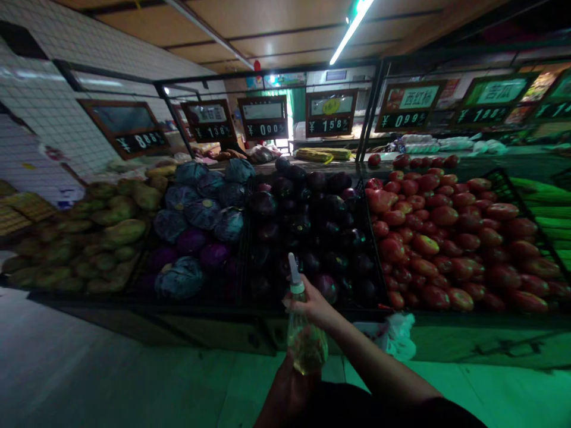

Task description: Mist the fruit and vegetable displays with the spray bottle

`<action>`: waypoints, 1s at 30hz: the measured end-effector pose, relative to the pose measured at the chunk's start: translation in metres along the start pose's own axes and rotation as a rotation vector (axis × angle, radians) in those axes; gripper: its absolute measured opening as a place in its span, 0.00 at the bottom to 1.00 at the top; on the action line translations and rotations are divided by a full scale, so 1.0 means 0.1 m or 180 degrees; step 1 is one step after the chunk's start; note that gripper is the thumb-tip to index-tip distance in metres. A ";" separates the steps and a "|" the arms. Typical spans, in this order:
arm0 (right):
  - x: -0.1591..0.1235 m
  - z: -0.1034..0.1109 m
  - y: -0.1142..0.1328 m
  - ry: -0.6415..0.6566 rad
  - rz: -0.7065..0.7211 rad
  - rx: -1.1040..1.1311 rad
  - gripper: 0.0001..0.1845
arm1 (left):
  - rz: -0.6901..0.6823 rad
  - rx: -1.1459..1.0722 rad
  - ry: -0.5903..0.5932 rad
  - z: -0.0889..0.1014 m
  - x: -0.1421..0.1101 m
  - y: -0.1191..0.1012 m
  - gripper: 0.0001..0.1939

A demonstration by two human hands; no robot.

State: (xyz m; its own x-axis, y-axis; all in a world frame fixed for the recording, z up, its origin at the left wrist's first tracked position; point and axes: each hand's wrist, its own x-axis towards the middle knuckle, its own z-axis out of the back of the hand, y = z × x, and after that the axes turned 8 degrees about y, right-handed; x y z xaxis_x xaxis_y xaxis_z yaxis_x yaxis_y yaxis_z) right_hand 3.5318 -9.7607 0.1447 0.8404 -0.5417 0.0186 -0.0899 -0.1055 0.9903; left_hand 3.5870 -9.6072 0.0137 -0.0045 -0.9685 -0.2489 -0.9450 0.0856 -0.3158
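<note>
A clear spray bottle (pixel 307 351) with a white nozzle and pale yellowish liquid is held upright in front of my body. Wrapped around its neck, just below the nozzle, is my right hand (pixel 314 306), closed. My left hand (pixel 292 383) cups the bottle's lower part from beneath; its fingers are partly hidden by the bottle and shadow. Directly beyond the nozzle lie dark purple eggplants (pixel 298 223) heaped in a black crate. To their left are red cabbages (pixel 203 211), some with bluish outer leaves. Tomatoes (pixel 444 214) fill the crate on the right.
Potatoes (pixel 125 232) are piled at the far left, and long green vegetables (pixel 544 208) lie at the right edge. Price signs (pixel 331 113) hang from a dark frame above the stand. A white plastic bag (pixel 399 337) hangs at the stand's front edge.
</note>
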 end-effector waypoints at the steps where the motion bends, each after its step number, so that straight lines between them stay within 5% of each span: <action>1: 0.06 -0.08 -0.03 0.0115 -0.0031 -0.0005 0.30 | -0.0061 -0.0018 -0.0057 0.04 -0.06 -0.04 0.30; 6: 0.21 -0.39 -0.13 0.0518 -0.0105 0.0120 0.30 | -0.0246 0.0139 -0.0337 0.08 -0.33 -0.21 0.18; 10: 0.15 -0.39 -0.17 0.0448 -0.0049 0.0211 0.31 | -0.0275 0.0176 -0.0353 0.05 -0.38 -0.20 0.17; 17: -0.28 0.10 -0.22 -0.0535 0.0108 0.0237 0.29 | 0.0455 0.0502 -0.0247 -0.23 -0.18 -0.10 0.27; 22: -0.75 0.40 -0.22 -0.1485 0.0244 0.0328 0.31 | 0.0959 0.0694 0.0182 -0.48 0.04 0.04 0.23; 30: -1.43 0.60 -0.22 -0.2796 0.0320 0.0160 0.38 | 0.1759 0.0879 0.0478 -0.51 0.33 0.36 0.28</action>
State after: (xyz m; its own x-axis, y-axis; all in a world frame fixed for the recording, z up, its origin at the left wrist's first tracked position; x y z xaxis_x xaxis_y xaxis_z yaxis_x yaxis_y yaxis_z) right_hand 3.3817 -9.7308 0.1116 0.1150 -0.9930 -0.0276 -0.1821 -0.0484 0.9821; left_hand 3.5363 -9.6480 0.0414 -0.5321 -0.7847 -0.3179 -0.6709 0.6199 -0.4070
